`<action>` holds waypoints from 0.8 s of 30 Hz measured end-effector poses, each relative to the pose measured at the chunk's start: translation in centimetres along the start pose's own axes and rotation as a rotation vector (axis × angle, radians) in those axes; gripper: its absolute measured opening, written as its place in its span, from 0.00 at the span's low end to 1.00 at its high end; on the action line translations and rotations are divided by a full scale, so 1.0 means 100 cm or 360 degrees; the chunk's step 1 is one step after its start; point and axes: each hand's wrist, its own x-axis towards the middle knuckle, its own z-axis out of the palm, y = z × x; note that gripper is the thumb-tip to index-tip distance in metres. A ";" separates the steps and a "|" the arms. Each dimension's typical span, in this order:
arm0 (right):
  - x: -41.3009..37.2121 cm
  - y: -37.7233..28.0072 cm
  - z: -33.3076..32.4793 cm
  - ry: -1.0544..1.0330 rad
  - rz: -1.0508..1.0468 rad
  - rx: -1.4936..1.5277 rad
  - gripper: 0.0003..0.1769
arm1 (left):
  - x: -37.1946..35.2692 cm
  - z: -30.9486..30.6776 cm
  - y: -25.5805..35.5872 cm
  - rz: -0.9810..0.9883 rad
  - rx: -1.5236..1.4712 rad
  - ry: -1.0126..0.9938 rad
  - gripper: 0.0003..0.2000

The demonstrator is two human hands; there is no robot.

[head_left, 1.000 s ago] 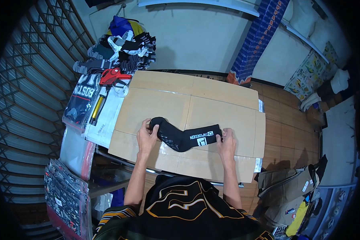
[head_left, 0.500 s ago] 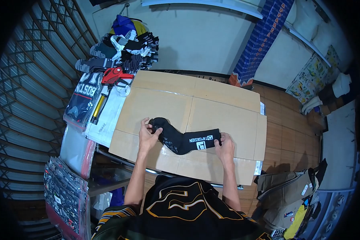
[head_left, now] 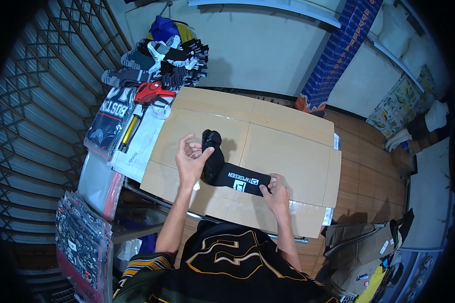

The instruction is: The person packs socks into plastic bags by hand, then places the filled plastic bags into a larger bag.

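Observation:
A black sock [head_left: 217,169] with white lettering on its leg lies on the brown cardboard [head_left: 293,136]. Its toe end bends upward, away from me, and looks raised. My left hand [head_left: 191,160] is at the foot part, thumb against the black fabric and the other fingers curled at its left. At the cuff, on the right end, my right hand [head_left: 276,193] pinches the edge between thumb and fingers.
Piled socks [head_left: 177,63], a red tape dispenser [head_left: 154,92], a yellow-and-black tool [head_left: 131,132] and a bagged jersey [head_left: 111,118] sit at the left. Packaged goods [head_left: 83,242] stand lower left. Cardboard boxes [head_left: 361,247] are at the lower right.
The sock's foot end has swung up and its leg has shifted left. My left hand has moved slightly up and right; my right hand has moved left and down, still at the cuff.

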 end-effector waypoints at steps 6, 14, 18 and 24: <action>-0.001 0.003 0.002 -0.0007 0.0034 0.0016 0.27 | -0.054 0.036 -0.007 0.0521 0.0248 -0.0140 0.20; 0.005 0.020 0.006 -0.0024 0.0014 0.0182 0.24 | -0.088 0.044 -0.024 0.0642 0.0546 -0.1084 0.23; 0.006 0.030 0.009 -0.0070 0.0073 0.0305 0.24 | -0.080 0.036 -0.016 0.0826 0.0660 -0.1010 0.23; 0.007 0.032 0.010 -0.0076 0.0008 0.0301 0.24 | -0.072 0.035 -0.010 0.0909 0.0858 -0.1105 0.22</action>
